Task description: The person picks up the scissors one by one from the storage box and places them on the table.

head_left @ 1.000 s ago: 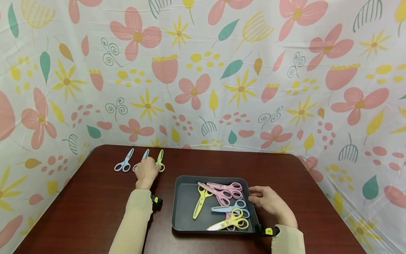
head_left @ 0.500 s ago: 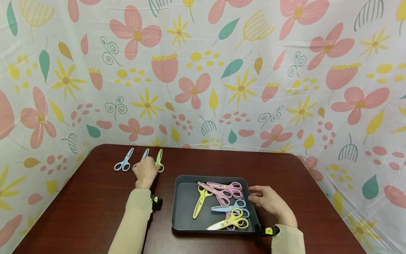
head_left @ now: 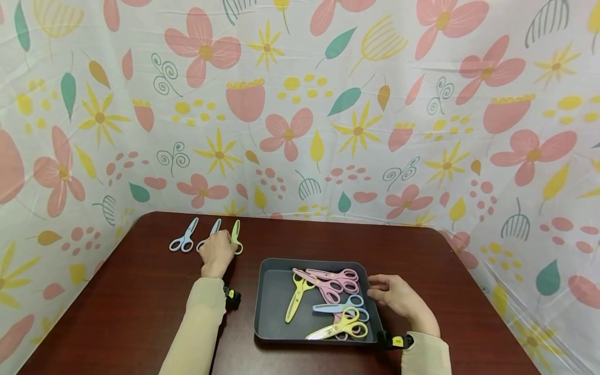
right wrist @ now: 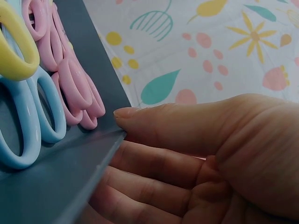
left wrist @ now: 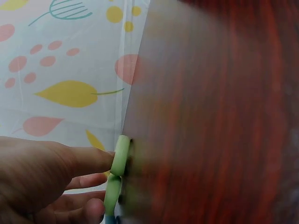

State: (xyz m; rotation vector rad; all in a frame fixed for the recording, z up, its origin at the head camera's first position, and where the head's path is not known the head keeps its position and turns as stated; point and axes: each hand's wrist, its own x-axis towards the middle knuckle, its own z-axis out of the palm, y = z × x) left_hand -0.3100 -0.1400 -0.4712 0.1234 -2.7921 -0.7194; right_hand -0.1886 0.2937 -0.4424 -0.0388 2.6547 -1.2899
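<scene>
At the table's far left, my left hand (head_left: pixel 217 253) reaches over the scissors lying there. Its thumb and fingertips meet the handle of the light green scissors (left wrist: pixel 120 156); the other fingers are partly hidden in the head view. Just left of that pair, blue scissors (head_left: pixel 216 226) are half covered by the hand. My right hand (head_left: pixel 398 297) holds the right wall of a dark grey tray (head_left: pixel 276 312), with the thumb (right wrist: pixel 154 123) at the rim and the fingers along the outside. Pink scissors (head_left: pixel 347 281), blue scissors (head_left: pixel 333 309) and yellow scissors (head_left: pixel 295 302) lie in the tray.
Another pair of blue scissors (head_left: pixel 185 238) lies left of my left hand, blades toward the back. A second yellow pair (head_left: pixel 344 327) overlaps the blue one in the tray. The brown table (head_left: pixel 117 307) meets a flowered cloth (head_left: pixel 300 156) behind.
Both hands keep their places, and the scissors and tray have not visibly moved. Only the head view has shifted very slightly.
</scene>
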